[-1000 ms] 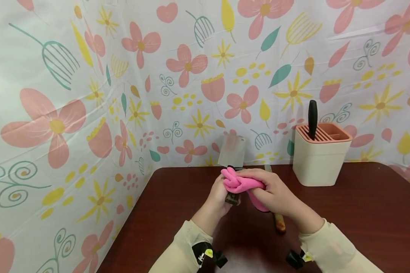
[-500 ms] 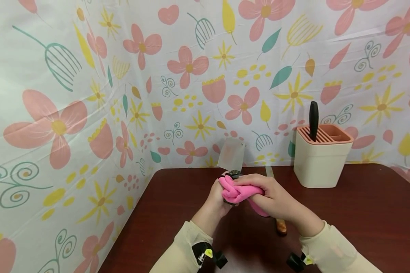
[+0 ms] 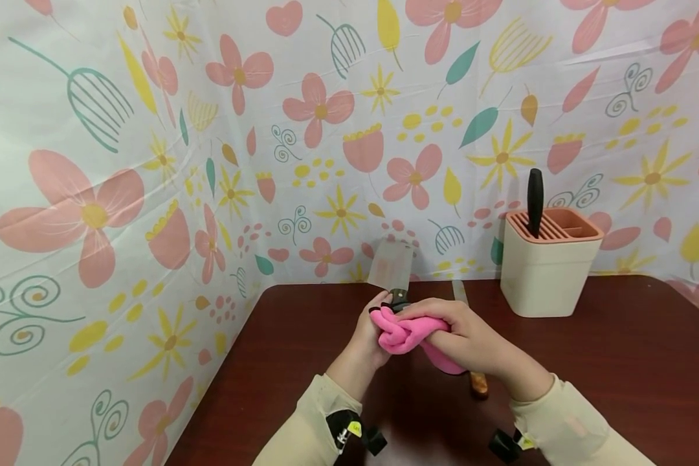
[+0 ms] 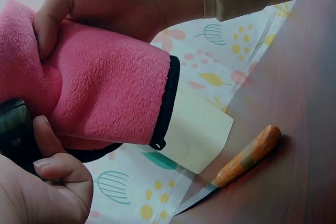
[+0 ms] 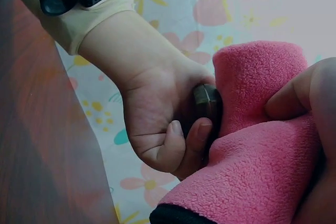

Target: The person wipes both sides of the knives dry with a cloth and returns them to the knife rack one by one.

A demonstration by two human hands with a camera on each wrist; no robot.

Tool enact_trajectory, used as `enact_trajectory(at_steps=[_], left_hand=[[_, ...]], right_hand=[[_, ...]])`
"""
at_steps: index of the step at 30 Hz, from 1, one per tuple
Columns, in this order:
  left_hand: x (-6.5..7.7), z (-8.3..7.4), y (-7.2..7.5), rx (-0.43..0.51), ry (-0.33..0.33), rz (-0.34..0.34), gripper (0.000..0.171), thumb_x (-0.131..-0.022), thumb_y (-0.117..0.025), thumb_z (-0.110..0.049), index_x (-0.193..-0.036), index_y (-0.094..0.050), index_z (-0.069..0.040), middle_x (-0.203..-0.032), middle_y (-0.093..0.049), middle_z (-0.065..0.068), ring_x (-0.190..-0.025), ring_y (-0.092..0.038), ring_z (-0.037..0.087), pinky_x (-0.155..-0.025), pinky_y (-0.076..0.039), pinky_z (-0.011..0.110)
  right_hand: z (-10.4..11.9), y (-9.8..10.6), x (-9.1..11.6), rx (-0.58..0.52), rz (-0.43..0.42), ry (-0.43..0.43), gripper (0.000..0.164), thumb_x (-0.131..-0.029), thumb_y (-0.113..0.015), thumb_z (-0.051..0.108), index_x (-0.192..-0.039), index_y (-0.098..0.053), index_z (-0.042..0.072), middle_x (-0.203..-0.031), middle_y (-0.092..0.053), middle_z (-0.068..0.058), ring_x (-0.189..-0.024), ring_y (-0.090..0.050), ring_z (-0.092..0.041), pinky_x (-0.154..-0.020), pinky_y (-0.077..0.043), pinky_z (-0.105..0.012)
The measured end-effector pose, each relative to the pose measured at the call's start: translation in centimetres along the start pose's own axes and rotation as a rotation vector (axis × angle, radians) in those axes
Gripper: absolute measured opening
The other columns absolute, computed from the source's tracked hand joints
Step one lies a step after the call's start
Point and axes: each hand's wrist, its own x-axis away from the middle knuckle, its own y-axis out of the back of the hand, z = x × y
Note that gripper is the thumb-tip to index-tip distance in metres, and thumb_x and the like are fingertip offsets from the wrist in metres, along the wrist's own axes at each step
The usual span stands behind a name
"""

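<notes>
My left hand (image 3: 366, 336) grips a cleaver by its dark handle (image 5: 206, 102). The cleaver's broad blade (image 3: 391, 264) points away from me, tilted up over the table's far edge. My right hand (image 3: 468, 336) holds a folded pink cloth (image 3: 404, 333) with black edging, pressed against the handle. In the left wrist view the cloth's fuzzy surface hangs from the right hand's fingers (image 4: 50, 24), beside the handle. Part of the handle is hidden under the cloth. Below the right hand lies a knife with a brown handle (image 3: 478, 384), partly covered by the hand and cloth.
At the back right of the dark red table (image 3: 635, 362) stands a cream knife block (image 3: 550, 278) with an orange slotted top. A black-handled knife (image 3: 535, 202) sticks up from its slots. A flower-patterned curtain (image 3: 338, 129) rises behind and along the left.
The cloth and right hand have shifted a little toward me along the cleaver's handle, baring its front end. The blade has dipped slightly and moved left.
</notes>
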Motion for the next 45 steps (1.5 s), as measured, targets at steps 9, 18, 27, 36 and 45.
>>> enact_trajectory(at_steps=[9, 18, 27, 36, 45], left_hand=[[-0.4, 0.0, 0.4, -0.007, 0.037, -0.03, 0.064, -0.107, -0.041, -0.026, -0.163, -0.017, -0.007, -0.163, -0.029, 0.017, -0.132, -0.044, 0.021, -0.112, -0.041, 0.03], [-1.2, 0.3, 1.1, -0.07, 0.027, -0.008, 0.047, -0.108, -0.044, -0.029, -0.149, -0.04, -0.005, -0.121, -0.055, 0.003, -0.089, -0.057, 0.005, -0.076, -0.051, 0.017], [-1.6, 0.3, 1.1, -0.199, 0.031, 0.007, 0.031, -0.11, -0.039, -0.029, -0.127, -0.055, -0.009, -0.084, -0.058, 0.002, -0.059, -0.052, 0.011, -0.046, -0.045, 0.024], [-1.1, 0.6, 0.6, -0.248, -0.03, 0.033, 0.032, -0.111, -0.039, -0.029, -0.127, -0.056, -0.007, -0.079, -0.058, 0.008, -0.066, -0.057, 0.014, -0.043, -0.049, 0.027], [-1.0, 1.0, 0.2, -0.245, -0.048, 0.047, 0.036, -0.11, -0.04, -0.027, -0.134, -0.06, -0.01, -0.08, -0.057, 0.007, -0.064, -0.054, 0.014, -0.042, -0.047, 0.028]], right_hand=[[-0.3, 0.0, -0.2, -0.087, 0.054, 0.054, 0.037, -0.097, -0.057, -0.005, -0.123, -0.072, 0.018, -0.123, -0.075, 0.0, -0.117, -0.069, -0.012, -0.097, -0.055, -0.025], [-0.3, 1.0, -0.2, -0.16, 0.066, -0.029, 0.042, -0.097, -0.052, -0.006, -0.124, -0.073, 0.019, -0.119, -0.076, 0.002, -0.11, -0.07, -0.012, -0.09, -0.056, -0.027], [-1.9, 3.1, -0.2, -0.064, -0.174, -0.063, 0.03, -0.1, -0.055, -0.003, -0.125, -0.07, 0.004, -0.121, -0.071, 0.014, -0.109, -0.065, -0.002, -0.088, -0.053, -0.017], [-3.2, 2.6, -0.4, 0.135, -0.31, -0.279, 0.034, -0.101, -0.061, 0.011, -0.133, -0.069, 0.018, -0.127, -0.073, -0.008, -0.102, -0.061, 0.003, -0.081, -0.051, -0.016], [-3.0, 0.6, -0.2, 0.268, -0.237, -0.276, 0.044, -0.093, -0.065, 0.007, -0.134, -0.07, 0.023, -0.126, -0.074, -0.001, -0.094, -0.063, -0.008, -0.077, -0.051, -0.022]])
